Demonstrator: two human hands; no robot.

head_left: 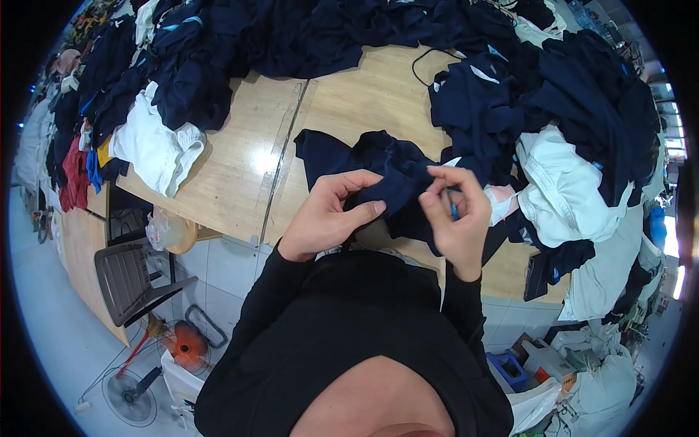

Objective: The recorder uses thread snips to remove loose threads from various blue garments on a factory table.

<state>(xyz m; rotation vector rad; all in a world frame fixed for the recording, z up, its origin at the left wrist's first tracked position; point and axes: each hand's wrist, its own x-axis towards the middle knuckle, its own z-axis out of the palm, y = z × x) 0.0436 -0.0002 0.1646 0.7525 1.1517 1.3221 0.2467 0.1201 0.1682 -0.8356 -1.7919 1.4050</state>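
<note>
A dark navy garment [393, 164] lies bunched on the table's near edge, in front of my body. My left hand [331, 215] grips its near left part, with the thumb on the cloth and some fingers hidden by folds. To the right, my right hand [462, 215] is closed around small blue-handled snips [454, 210], mostly covered by the fingers. The index fingertip of that hand is close to the garment's right side; whether it touches the cloth I cannot tell.
Navy garments [306, 36] are heaped along the far side of the wooden table [218, 175]. White garments lie left [156, 142] and right [564, 189]. At the lower left stand a grey chair [127, 280] and a fan [129, 397]; a blue crate [507, 370] sits at the lower right.
</note>
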